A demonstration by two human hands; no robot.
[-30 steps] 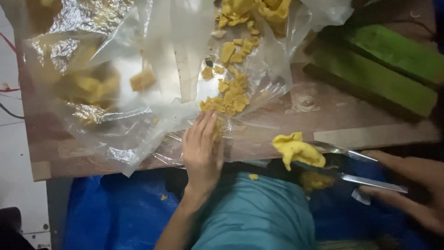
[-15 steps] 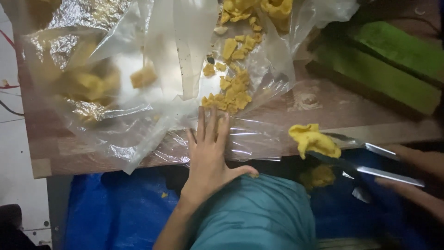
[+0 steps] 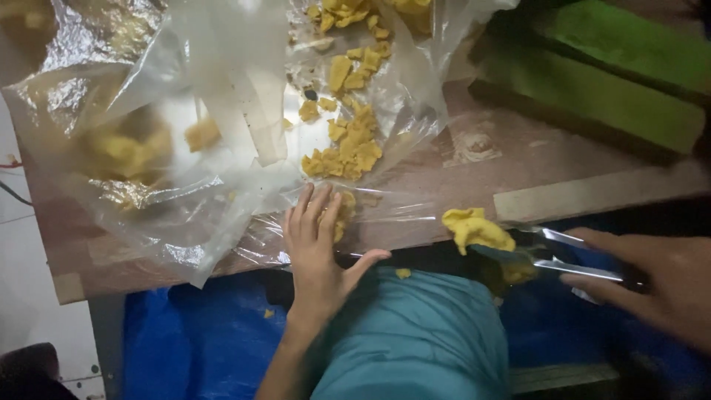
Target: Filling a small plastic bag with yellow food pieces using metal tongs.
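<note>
Flat, fingers spread: left hand on plastic sheet.

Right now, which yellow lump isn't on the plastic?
The yellow lump at the table's front edge, gripped by metal tongs in the right hand. The other yellow pieces lie on plastic sheeting.

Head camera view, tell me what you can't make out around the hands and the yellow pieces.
- Right hand: cut off by the right edge, and the grip on the metal tongs is blurred.
- Yellow lumps at left: hazy behind the clear plastic sheet.
- Left hand: its palm covers whatever lies under it.
- Green blocks: blurred, cut off at the top edge.
</note>
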